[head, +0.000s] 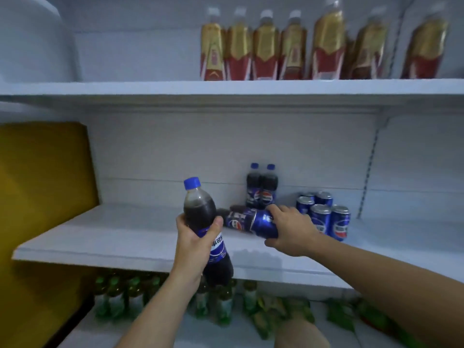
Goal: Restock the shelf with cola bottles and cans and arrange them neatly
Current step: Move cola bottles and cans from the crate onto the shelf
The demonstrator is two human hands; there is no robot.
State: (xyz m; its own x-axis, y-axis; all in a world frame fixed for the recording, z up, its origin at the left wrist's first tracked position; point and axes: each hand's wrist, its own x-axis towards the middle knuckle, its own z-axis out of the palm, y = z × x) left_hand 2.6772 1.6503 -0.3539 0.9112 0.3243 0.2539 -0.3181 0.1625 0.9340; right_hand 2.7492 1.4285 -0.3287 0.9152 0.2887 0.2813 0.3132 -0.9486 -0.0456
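Your bare forearms reach up from the bottom edge. Your left grip (pixel 194 243) wraps round the middle of a smooth plastic cola bottle (pixel 200 209), with the thumb across its blue label. The bottle leans slightly left, ribbed blue cap uppermost, and dark cola shows under a clear neck. Its base hangs in front of the edge of the flat white shelf (pixel 113 237).

Your right grip (pixel 292 229) curls over a glossy blue can (pixel 262 222) lying on its side on the shelf, fingers on top and thumb beneath. The can touches the lying bottles (pixel 234 219) to its left. Behind them, two upright bottles (pixel 261 189) stand together near the back wall. Just right of your right grip stands a tight cluster of cans (pixel 324 214) with silvery tops.

Red-and-gold bottles (pixel 276 46) line the shelf above.
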